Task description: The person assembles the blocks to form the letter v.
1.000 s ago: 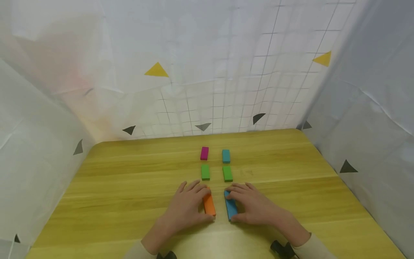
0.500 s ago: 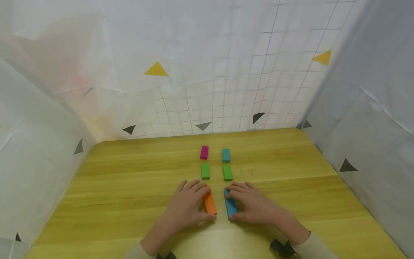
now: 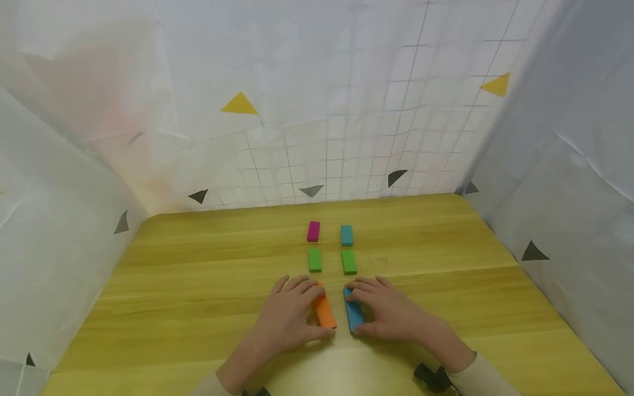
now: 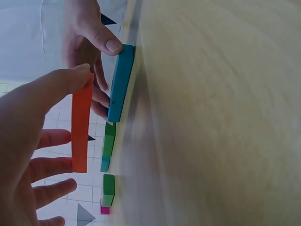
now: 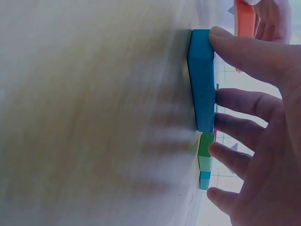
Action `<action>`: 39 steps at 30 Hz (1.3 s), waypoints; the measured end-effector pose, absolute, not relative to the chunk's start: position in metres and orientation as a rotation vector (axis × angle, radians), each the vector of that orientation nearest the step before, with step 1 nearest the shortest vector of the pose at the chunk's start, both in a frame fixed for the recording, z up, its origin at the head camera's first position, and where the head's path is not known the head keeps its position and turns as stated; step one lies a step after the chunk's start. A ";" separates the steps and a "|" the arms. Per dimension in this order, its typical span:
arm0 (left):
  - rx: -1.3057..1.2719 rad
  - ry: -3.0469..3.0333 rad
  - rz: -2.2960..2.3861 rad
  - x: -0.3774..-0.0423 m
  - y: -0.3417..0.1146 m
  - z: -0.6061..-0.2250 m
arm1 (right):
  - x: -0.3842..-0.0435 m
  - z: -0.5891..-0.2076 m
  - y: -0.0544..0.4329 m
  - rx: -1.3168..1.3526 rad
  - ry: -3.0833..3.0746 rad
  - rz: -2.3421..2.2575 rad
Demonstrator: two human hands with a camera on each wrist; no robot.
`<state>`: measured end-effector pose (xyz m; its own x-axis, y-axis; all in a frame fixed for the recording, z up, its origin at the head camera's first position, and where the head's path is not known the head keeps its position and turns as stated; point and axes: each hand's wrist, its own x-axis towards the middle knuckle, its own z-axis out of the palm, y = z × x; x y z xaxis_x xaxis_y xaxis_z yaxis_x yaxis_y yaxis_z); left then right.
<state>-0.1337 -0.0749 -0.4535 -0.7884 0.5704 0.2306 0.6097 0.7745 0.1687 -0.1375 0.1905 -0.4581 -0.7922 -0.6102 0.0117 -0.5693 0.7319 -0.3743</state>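
Note:
My left hand (image 3: 289, 314) holds an orange rectangular block (image 3: 325, 312) by its ends, thumb at the near end and fingers toward the far one. In the left wrist view the orange block (image 4: 82, 125) appears raised off the tabletop. To its right lies a longish blue block (image 3: 354, 314), gripped by my right hand (image 3: 393, 312). The right wrist view has the thumb at one end of the blue block (image 5: 201, 82) and fingertips along its upper side. The two blocks lie roughly parallel, with a narrow gap between them.
Beyond the hands, two green blocks (image 3: 315, 260) stand side by side. Farther back are a magenta block (image 3: 313, 231) and a teal block (image 3: 346, 235). White sheeting (image 3: 307, 137) with triangle marks borders the wooden table (image 3: 198, 286) at the back and sides.
My left hand has shifted slightly to the right with the orange block, narrowing the gap to the blue one. My right hand has stayed nearly still.

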 end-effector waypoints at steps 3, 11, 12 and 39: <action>-0.934 -2.802 -0.345 -0.132 -0.075 -0.451 | -0.138 -0.458 0.190 -0.965 2.814 -0.557; -0.913 -2.783 -0.326 -0.128 -0.078 -0.448 | -0.139 -0.459 0.190 -0.966 2.815 -0.549; -0.909 -2.781 -0.327 -0.127 -0.078 -0.448 | -0.139 -0.459 0.190 -0.965 2.817 -0.546; -0.786 -2.793 -0.393 -0.110 -0.076 -0.447 | -0.139 -0.462 0.192 -0.955 2.826 -0.564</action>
<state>-0.1101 -0.0763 -0.4474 -0.8349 0.4776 0.2737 0.5346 0.8219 0.1965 -0.1391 0.1916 -0.4620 -0.7970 -0.6037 0.0183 -0.5645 0.7338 -0.3780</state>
